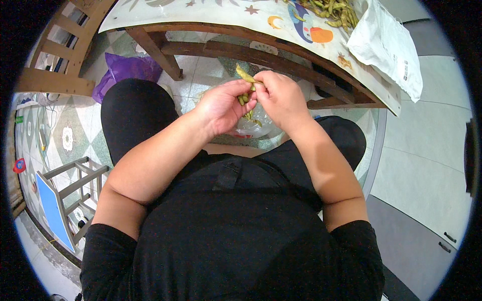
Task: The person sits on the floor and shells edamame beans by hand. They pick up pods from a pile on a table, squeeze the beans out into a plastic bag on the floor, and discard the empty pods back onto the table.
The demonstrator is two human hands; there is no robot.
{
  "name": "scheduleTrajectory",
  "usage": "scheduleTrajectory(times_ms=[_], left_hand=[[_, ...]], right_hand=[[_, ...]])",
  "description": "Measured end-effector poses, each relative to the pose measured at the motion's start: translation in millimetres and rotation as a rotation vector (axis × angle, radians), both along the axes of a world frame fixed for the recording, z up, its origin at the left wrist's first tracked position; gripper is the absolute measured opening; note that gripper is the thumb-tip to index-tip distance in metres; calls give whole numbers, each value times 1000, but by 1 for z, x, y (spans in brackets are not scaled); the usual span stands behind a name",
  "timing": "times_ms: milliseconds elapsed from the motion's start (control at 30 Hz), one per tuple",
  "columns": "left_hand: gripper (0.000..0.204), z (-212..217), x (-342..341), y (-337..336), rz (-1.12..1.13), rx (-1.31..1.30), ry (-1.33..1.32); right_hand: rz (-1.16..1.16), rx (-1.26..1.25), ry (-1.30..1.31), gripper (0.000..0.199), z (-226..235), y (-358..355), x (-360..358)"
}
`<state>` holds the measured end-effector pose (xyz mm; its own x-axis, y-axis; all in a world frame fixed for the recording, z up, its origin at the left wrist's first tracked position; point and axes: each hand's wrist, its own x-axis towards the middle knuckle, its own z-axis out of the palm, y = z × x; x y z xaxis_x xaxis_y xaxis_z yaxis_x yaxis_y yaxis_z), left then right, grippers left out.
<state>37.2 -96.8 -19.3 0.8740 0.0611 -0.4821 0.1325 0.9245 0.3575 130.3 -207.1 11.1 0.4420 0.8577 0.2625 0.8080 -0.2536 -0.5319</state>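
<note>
A yellow-green soybean pod [244,74] is pinched between both hands above my lap, its free end pointing up and away from me. My left hand [221,106] is closed at thumb and fingertips around the pod's lower part. Shelled green beans [244,98] lie in its curled fingers. Meeting it from the other side, my right hand [282,100] grips the pod between thumb and forefinger. Below the hands, a clear plastic bag [263,129] with some pods or husks in it sits between my knees, partly hidden by my hands.
A wooden table [221,15] with a printed cover stands in front. On its right lie a heap of pods [337,11] and a white woven sack [385,47]. A purple bag [118,72] rests on the floor at left, near a blue-topped stool [54,210]. Cabinets [427,130] line the right.
</note>
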Motion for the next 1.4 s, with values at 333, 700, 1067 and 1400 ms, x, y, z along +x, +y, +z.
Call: scheduleTrajectory(times_ms=[333,700,1067,1400], left_hand=[[12,-10,2,12,28,-42,66],[16,6,6,9,100,115,153],[14,10,3,12,74,164,114],[17,26,0,13,23,256,2]], right_hand=[[-174,-37,552,19,1,-13,25],[-177,105,143,13,36,-17,28],[-663,-130,-424,26,88,15,133],[-491,233,125,16,83,12,102]])
